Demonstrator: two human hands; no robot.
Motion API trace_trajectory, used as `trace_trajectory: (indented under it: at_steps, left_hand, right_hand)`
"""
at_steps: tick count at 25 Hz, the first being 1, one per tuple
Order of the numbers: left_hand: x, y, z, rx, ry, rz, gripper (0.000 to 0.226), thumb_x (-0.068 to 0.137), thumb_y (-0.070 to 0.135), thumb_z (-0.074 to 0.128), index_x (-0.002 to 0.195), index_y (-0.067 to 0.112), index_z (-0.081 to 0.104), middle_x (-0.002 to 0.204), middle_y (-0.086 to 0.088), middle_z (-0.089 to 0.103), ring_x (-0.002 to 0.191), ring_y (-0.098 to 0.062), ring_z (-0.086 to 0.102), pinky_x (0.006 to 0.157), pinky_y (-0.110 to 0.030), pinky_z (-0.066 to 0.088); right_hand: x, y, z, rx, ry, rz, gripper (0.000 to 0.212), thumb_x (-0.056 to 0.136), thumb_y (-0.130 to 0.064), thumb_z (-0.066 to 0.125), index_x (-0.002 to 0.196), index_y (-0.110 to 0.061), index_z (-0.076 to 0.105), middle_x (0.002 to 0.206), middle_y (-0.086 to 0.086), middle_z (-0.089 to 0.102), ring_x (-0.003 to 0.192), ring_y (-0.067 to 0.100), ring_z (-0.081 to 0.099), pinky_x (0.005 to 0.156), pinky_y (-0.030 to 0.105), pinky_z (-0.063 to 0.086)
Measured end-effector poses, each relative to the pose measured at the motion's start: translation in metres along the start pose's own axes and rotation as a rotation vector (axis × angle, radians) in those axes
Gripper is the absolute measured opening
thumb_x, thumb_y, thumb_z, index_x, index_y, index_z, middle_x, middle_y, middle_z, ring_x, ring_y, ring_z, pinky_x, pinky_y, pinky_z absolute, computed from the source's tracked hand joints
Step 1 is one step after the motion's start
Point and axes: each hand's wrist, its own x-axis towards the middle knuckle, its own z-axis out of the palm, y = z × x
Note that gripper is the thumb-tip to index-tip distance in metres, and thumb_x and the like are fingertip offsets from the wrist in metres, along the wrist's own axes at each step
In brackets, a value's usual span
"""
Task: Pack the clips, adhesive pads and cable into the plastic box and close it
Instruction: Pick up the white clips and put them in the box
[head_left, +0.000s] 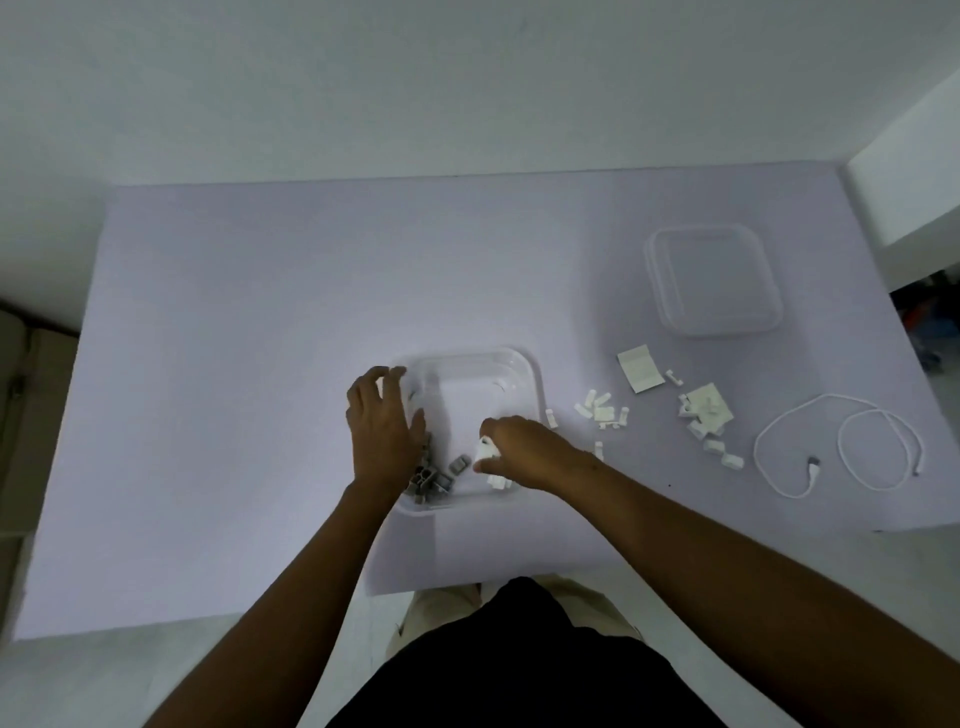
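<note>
In the head view, the clip-packing step is judged to be in hand. The plastic box (519, 361) stands open on the table (234, 338), straight before the person. It is steadied by the left hand (382, 431), which is laid on its left rim with the fingers spread and nothing gripped. A small bunch of white clips (485, 453) is pinched in the curled fingers of the right hand (522, 453), low over the near part of the box. Grey clips (436, 477) are already inside, at the near left corner.

The bunch is to be let go inside the walls next. After that a reach to the right is called for, where the loose clips (602, 411) lie.

One box, one lid (714, 280) lying apart at the far right, one coiled cable (841, 452) and two adhesive pads (640, 371) are counted. The loose clips lie in two scatters, about a dozen or more. The grey ones are partly hidden, so no exact count can be given.
</note>
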Motion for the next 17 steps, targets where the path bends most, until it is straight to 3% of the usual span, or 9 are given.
trace_trajectory:
  at_steps: [3, 5, 9, 14, 17]
  left_hand:
    - [-0.005, -0.015, 0.014, -0.191, -0.137, -0.197, 0.075, 0.09, 0.021, 0.065, 0.15, 0.006, 0.022, 0.149, -0.022, 0.031, 0.137, -0.037, 0.032, 0.108, -0.048, 0.037]
    - [-0.009, -0.02, 0.022, -0.254, -0.182, -0.269, 0.079, 0.092, 0.019, 0.064, 0.152, 0.01, 0.014, 0.15, -0.022, 0.028, 0.137, -0.037, 0.034, 0.109, -0.05, 0.039]
    - [-0.011, -0.025, 0.025, -0.265, -0.185, -0.274, 0.077, 0.092, 0.02, 0.063, 0.152, 0.012, 0.014, 0.149, -0.021, 0.03, 0.133, -0.037, 0.041, 0.105, -0.05, 0.044]
    - [-0.01, -0.025, 0.026, -0.252, -0.197, -0.28, 0.078, 0.091, 0.017, 0.065, 0.151, 0.013, 0.016, 0.147, -0.02, 0.033, 0.13, -0.036, 0.043, 0.102, -0.048, 0.046]
    - [-0.009, -0.025, 0.027, -0.263, -0.193, -0.289, 0.078, 0.091, 0.017, 0.064, 0.152, 0.014, 0.016, 0.148, -0.019, 0.033, 0.131, -0.036, 0.043, 0.102, -0.048, 0.046]
  right_hand:
    - [0.008, -0.003, 0.009, -0.151, -0.098, 0.003, 0.046, 0.092, -0.036, 0.067, 0.123, -0.006, 0.053, 0.119, 0.017, 0.06, 0.102, 0.033, 0.061, 0.081, 0.037, 0.05]
    - [0.01, -0.001, 0.015, -0.212, -0.139, 0.01, 0.043, 0.091, -0.033, 0.068, 0.12, -0.005, 0.054, 0.12, 0.018, 0.058, 0.105, 0.033, 0.058, 0.085, 0.041, 0.051]
    - [0.008, 0.001, 0.027, -0.309, -0.121, -0.026, 0.04, 0.087, -0.029, 0.069, 0.117, -0.007, 0.056, 0.12, 0.017, 0.055, 0.113, 0.034, 0.05, 0.083, 0.041, 0.048]
    - [0.011, 0.0, 0.028, -0.342, -0.021, -0.037, 0.043, 0.082, -0.038, 0.07, 0.112, -0.009, 0.058, 0.119, 0.015, 0.052, 0.115, 0.033, 0.044, 0.08, 0.041, 0.044]
    - [0.017, -0.003, 0.031, -0.313, 0.029, -0.04, 0.051, 0.082, -0.037, 0.071, 0.122, -0.01, 0.054, 0.126, 0.015, 0.049, 0.118, 0.033, 0.043, 0.083, 0.042, 0.044]
